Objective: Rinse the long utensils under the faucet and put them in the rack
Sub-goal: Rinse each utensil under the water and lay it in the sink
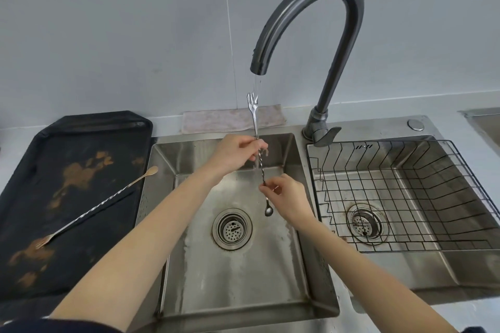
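Observation:
A long twisted steel utensil [254, 119] with a fork end up and a small spoon end down stands nearly upright under the running faucet [311, 35]. My left hand [238, 153] grips its middle. My right hand [286, 194] pinches the shaft lower down, just above the spoon bowl. Water runs down the fork end into the left sink basin [232, 265]. A second long utensil [97, 205], fork end near me, lies across the black tray [81, 149] at the left. The black wire rack [405, 194] sits in the right basin and holds nothing.
The tray bears brown stains. A folded cloth [224, 119] lies behind the left basin against the wall. The faucet lever [326, 136] stands between the two basins. A drain strainer [232, 227] sits in the left basin floor.

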Action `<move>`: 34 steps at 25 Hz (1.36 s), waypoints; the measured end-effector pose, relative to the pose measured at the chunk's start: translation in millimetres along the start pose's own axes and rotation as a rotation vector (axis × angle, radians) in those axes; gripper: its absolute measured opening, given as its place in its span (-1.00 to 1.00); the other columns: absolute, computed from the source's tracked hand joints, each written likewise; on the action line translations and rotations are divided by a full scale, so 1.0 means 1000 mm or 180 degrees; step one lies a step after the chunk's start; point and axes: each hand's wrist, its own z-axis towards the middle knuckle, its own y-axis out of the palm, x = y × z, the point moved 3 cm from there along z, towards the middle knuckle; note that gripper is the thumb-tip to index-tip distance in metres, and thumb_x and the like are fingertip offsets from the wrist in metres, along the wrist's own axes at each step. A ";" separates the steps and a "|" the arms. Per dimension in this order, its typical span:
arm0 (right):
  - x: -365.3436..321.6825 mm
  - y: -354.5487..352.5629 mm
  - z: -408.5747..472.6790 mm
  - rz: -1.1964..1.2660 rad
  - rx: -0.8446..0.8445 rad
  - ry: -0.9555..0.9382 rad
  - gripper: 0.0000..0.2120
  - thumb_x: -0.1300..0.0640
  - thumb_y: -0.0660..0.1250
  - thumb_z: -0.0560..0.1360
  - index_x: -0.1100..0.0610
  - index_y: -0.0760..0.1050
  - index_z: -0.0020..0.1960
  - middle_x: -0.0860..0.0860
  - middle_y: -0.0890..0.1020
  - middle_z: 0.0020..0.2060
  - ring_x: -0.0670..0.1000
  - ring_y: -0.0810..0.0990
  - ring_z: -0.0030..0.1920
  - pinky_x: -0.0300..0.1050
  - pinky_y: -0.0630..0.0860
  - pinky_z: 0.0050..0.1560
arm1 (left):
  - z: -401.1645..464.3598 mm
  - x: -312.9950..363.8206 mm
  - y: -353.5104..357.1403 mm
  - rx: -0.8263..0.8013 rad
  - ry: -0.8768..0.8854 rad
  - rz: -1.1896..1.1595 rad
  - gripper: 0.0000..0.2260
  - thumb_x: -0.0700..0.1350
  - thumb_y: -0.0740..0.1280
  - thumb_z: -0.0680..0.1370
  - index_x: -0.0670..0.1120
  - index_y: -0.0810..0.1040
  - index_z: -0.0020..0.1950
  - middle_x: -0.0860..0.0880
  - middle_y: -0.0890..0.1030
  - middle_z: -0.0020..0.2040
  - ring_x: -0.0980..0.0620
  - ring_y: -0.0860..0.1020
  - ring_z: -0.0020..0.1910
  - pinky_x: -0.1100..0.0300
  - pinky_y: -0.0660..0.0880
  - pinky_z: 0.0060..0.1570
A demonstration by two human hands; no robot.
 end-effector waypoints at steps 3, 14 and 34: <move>-0.002 -0.004 -0.002 0.0103 0.0057 0.0032 -0.83 0.12 0.37 0.49 0.24 0.60 -0.11 0.00 0.53 -0.23 -0.03 0.51 -0.23 -0.13 0.48 -0.10 | 0.003 0.007 -0.002 0.0142 0.0045 -0.0267 -0.79 -0.07 0.26 0.54 -0.10 0.63 0.04 0.01 0.61 -0.09 0.21 0.53 -0.24 0.37 0.40 -0.21; -0.005 -0.006 -0.003 0.0130 0.0153 0.0054 -0.83 0.16 0.33 0.51 0.24 0.62 -0.02 0.10 0.65 -0.20 0.05 0.60 -0.21 -0.10 0.55 -0.08 | 0.014 0.028 -0.011 0.0312 0.0141 -0.1522 -0.77 -0.19 0.23 0.56 -0.19 0.51 0.20 -0.07 0.61 0.10 0.18 0.63 -0.17 0.37 0.57 -0.16; -0.023 -0.009 0.026 0.0406 0.0284 0.0226 -0.84 0.12 0.34 0.50 0.20 0.61 -0.03 0.12 0.71 -0.16 -0.02 0.59 -0.18 -0.07 0.57 -0.02 | 0.016 0.033 -0.009 0.0493 0.0358 -0.0208 -0.76 -0.20 0.12 0.60 -0.16 0.46 0.22 -0.12 0.65 0.02 0.18 0.58 -0.28 0.42 0.52 -0.30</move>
